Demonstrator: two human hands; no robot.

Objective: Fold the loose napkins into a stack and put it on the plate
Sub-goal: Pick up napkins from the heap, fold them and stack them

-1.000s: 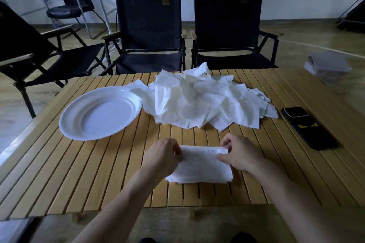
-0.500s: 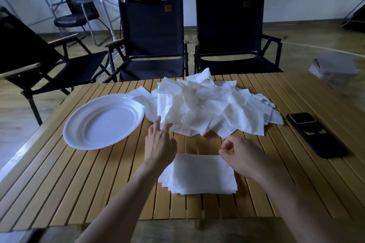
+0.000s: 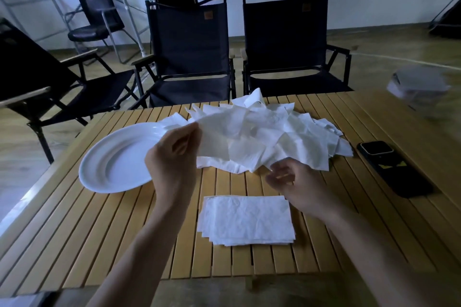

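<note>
A heap of loose white napkins [image 3: 294, 129] lies in the middle of the slatted wooden table [image 3: 74, 237]. My left hand [image 3: 174, 159] is raised above the table and pinches the corner of one unfolded napkin [image 3: 222, 134], lifted off the heap. My right hand [image 3: 291, 182] pinches that napkin's lower edge, fingers curled. A stack of folded napkins [image 3: 247, 219] rests near the front edge, below both hands. The white plate [image 3: 112, 159] sits to the left, partly behind my left hand, with nothing on it.
A black phone [image 3: 391, 167] lies on the table at the right. Two dark folding chairs [image 3: 192, 52] stand behind the table, another at the left [image 3: 30, 82]. A blurred pale pack [image 3: 419, 82] sits past the right far corner.
Both hands left the folded stack. The left hand reached to the heap and lifted one napkin; the right hand rose to take its lower edge.
</note>
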